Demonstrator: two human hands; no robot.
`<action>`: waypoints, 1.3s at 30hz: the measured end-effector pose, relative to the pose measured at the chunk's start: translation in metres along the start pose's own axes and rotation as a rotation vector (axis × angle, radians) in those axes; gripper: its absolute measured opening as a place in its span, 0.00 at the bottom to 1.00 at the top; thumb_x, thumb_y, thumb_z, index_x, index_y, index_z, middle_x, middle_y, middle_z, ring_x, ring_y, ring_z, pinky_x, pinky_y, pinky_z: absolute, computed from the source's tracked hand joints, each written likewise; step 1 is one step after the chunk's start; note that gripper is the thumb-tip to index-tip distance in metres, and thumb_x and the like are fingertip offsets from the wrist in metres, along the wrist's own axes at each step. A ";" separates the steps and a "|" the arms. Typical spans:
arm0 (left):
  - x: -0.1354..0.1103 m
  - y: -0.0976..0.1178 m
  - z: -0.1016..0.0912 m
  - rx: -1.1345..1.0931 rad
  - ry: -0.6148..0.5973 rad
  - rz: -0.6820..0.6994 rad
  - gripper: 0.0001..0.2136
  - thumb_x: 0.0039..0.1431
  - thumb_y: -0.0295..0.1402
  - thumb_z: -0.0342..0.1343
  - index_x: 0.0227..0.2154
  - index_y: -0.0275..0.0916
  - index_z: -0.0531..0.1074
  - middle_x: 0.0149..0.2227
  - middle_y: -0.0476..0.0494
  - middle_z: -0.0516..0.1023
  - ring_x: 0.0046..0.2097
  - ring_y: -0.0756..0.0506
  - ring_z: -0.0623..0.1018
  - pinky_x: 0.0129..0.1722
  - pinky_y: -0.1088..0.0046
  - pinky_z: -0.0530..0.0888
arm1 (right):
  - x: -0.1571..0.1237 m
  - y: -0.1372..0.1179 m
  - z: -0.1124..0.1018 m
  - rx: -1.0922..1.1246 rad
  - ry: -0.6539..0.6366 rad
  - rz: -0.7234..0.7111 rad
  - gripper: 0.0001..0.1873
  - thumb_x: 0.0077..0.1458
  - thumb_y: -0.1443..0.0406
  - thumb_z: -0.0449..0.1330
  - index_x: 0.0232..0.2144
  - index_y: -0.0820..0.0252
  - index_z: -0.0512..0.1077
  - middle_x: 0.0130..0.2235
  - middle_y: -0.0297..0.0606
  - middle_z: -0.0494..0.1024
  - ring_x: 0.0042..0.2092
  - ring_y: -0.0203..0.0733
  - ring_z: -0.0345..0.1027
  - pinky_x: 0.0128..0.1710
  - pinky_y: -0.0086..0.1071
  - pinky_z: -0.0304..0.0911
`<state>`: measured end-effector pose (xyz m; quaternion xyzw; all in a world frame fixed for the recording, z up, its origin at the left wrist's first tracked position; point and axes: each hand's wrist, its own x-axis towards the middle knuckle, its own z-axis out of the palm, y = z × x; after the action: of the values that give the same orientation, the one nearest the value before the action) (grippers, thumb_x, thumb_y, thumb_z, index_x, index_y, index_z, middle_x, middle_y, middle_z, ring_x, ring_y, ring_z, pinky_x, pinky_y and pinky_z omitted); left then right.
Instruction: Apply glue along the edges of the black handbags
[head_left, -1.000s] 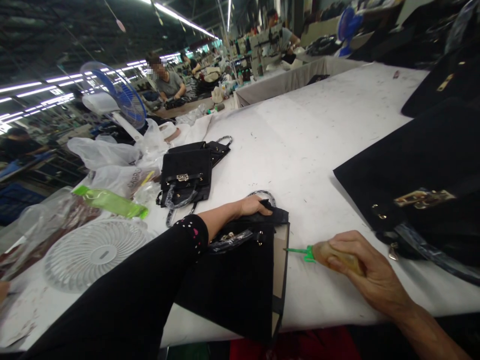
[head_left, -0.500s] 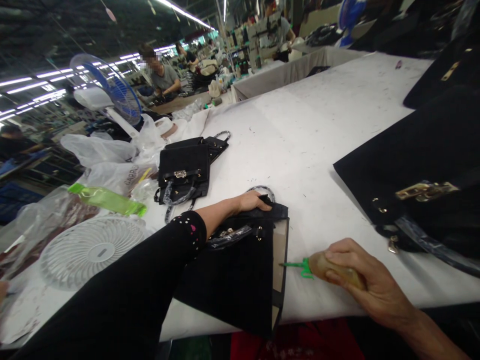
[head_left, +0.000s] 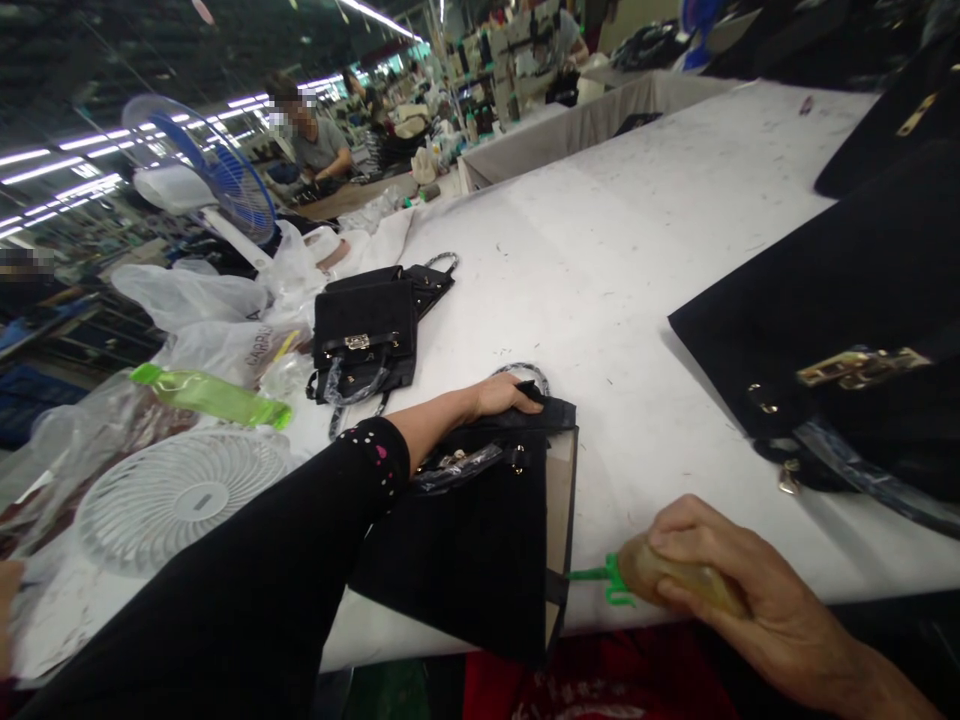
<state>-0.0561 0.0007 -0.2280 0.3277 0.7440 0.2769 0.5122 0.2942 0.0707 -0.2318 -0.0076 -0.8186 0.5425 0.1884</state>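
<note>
A black handbag (head_left: 480,540) lies on its side on the white table (head_left: 600,260), its tan open side panel (head_left: 559,500) facing right. My left hand (head_left: 502,395) presses down on the bag's top edge, fingers curled over it. My right hand (head_left: 739,595) is closed round a small amber squeeze bottle with a green nozzle (head_left: 607,580). The nozzle tip touches the lower end of the tan panel, near the table's front edge.
A second small black handbag (head_left: 367,335) lies further back. Large black bags (head_left: 847,310) fill the right side. A white fan (head_left: 180,495), a green bottle (head_left: 214,395) and plastic bags (head_left: 217,320) crowd the left. Other people work at tables behind.
My right hand has drawn the bottle's nozzle down along the tan panel toward the table's front edge. My left hand stays on the bag's top.
</note>
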 end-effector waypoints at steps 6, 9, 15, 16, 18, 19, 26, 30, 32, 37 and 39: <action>0.000 0.000 0.001 -0.002 -0.001 0.009 0.11 0.42 0.35 0.68 0.30 0.37 0.78 0.30 0.46 0.80 0.29 0.44 0.78 0.31 0.70 0.76 | -0.005 -0.001 0.002 -0.110 0.117 -0.055 0.17 0.63 0.72 0.57 0.51 0.50 0.67 0.42 0.39 0.72 0.39 0.40 0.73 0.34 0.31 0.71; -0.001 0.001 0.001 0.008 0.000 0.013 0.10 0.42 0.35 0.68 0.29 0.37 0.78 0.29 0.46 0.80 0.30 0.45 0.78 0.31 0.70 0.76 | -0.004 -0.002 0.004 -0.039 -0.010 -0.077 0.19 0.63 0.73 0.56 0.53 0.50 0.65 0.41 0.38 0.72 0.39 0.39 0.72 0.34 0.31 0.71; -0.001 0.000 0.000 0.015 0.007 0.018 0.10 0.43 0.35 0.68 0.29 0.37 0.78 0.30 0.46 0.80 0.30 0.45 0.78 0.31 0.70 0.75 | -0.005 -0.005 0.005 -0.132 0.153 -0.060 0.16 0.63 0.72 0.56 0.51 0.51 0.66 0.43 0.40 0.72 0.40 0.40 0.73 0.35 0.31 0.71; -0.001 0.000 0.000 0.012 0.007 0.015 0.10 0.43 0.35 0.68 0.29 0.36 0.78 0.30 0.46 0.80 0.30 0.45 0.78 0.32 0.70 0.76 | -0.006 -0.006 0.006 -0.090 0.149 -0.025 0.14 0.64 0.70 0.57 0.50 0.51 0.67 0.42 0.39 0.72 0.39 0.40 0.73 0.35 0.31 0.71; -0.002 0.001 0.001 0.004 0.008 0.005 0.11 0.43 0.35 0.68 0.30 0.36 0.78 0.31 0.46 0.80 0.30 0.45 0.78 0.32 0.70 0.76 | -0.009 -0.010 0.009 -0.002 0.108 0.049 0.10 0.64 0.68 0.56 0.47 0.50 0.67 0.40 0.37 0.72 0.38 0.39 0.73 0.34 0.31 0.71; -0.002 0.001 0.001 -0.001 0.008 -0.001 0.11 0.43 0.35 0.68 0.30 0.36 0.78 0.30 0.46 0.80 0.30 0.45 0.78 0.32 0.70 0.76 | -0.010 -0.012 0.010 0.021 0.086 0.084 0.08 0.65 0.67 0.56 0.46 0.50 0.68 0.40 0.37 0.72 0.37 0.39 0.73 0.34 0.31 0.71; -0.007 0.009 0.004 -0.036 0.001 -0.062 0.08 0.45 0.33 0.67 0.27 0.35 0.77 0.27 0.46 0.79 0.27 0.46 0.77 0.29 0.70 0.75 | -0.013 -0.020 0.019 -0.030 0.172 0.110 0.09 0.63 0.67 0.57 0.45 0.50 0.70 0.39 0.37 0.74 0.37 0.41 0.73 0.34 0.31 0.71; -0.008 0.010 0.004 -0.045 0.011 -0.084 0.07 0.46 0.32 0.66 0.27 0.35 0.77 0.26 0.45 0.79 0.26 0.46 0.76 0.29 0.70 0.74 | -0.015 -0.021 0.016 -0.020 0.139 0.071 0.12 0.61 0.69 0.58 0.46 0.50 0.70 0.38 0.37 0.75 0.35 0.41 0.74 0.32 0.32 0.72; -0.008 0.009 0.004 -0.048 0.009 -0.085 0.07 0.45 0.33 0.66 0.27 0.35 0.77 0.27 0.45 0.79 0.27 0.46 0.76 0.29 0.70 0.74 | -0.017 -0.021 0.015 -0.054 0.191 0.050 0.14 0.61 0.70 0.58 0.48 0.49 0.70 0.41 0.39 0.75 0.37 0.42 0.74 0.32 0.32 0.72; -0.007 0.009 0.003 -0.049 0.013 -0.071 0.09 0.43 0.34 0.67 0.28 0.35 0.77 0.27 0.45 0.79 0.28 0.45 0.77 0.30 0.69 0.75 | -0.015 -0.021 0.015 -0.016 0.145 0.102 0.09 0.63 0.67 0.57 0.45 0.50 0.69 0.39 0.36 0.73 0.36 0.40 0.72 0.33 0.32 0.70; -0.007 0.008 0.005 -0.040 0.031 -0.057 0.10 0.42 0.34 0.67 0.28 0.35 0.77 0.27 0.45 0.79 0.28 0.45 0.77 0.31 0.69 0.74 | -0.013 -0.021 0.016 0.028 0.076 0.171 0.04 0.65 0.65 0.56 0.42 0.51 0.69 0.37 0.35 0.72 0.36 0.39 0.71 0.33 0.31 0.69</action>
<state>-0.0480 0.0008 -0.2191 0.2918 0.7551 0.2822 0.5149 0.3058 0.0454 -0.2223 -0.0954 -0.7997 0.5671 0.1726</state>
